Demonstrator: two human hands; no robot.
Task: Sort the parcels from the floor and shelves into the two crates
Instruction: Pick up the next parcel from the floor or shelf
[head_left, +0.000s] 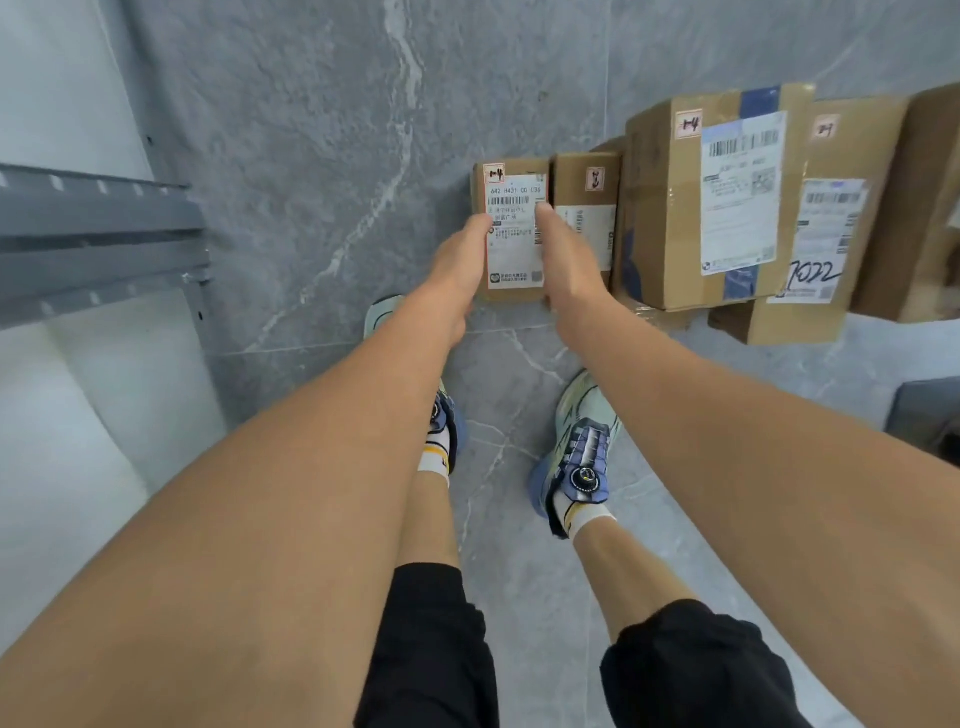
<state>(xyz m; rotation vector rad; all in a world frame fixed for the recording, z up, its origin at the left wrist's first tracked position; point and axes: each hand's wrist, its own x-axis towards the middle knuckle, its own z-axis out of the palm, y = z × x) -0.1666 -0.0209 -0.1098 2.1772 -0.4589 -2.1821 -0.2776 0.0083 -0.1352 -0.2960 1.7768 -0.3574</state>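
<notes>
Parcel (514, 234) gripped between left hand (460, 265) and right hand (569, 260).

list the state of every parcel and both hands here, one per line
small parcel: upright on floor, held at both sides
second small parcel: on floor, untouched, beside it
large parcel: on floor, taped shut, untouched
parcel marked 1022: behind the large one, untouched
left hand: on small parcel's left side
right hand: on its right side
shelf: at left, contents not visible

Small brown parcel (511, 228) (white label up) stands beside three larger parcels (717, 197).
</notes>
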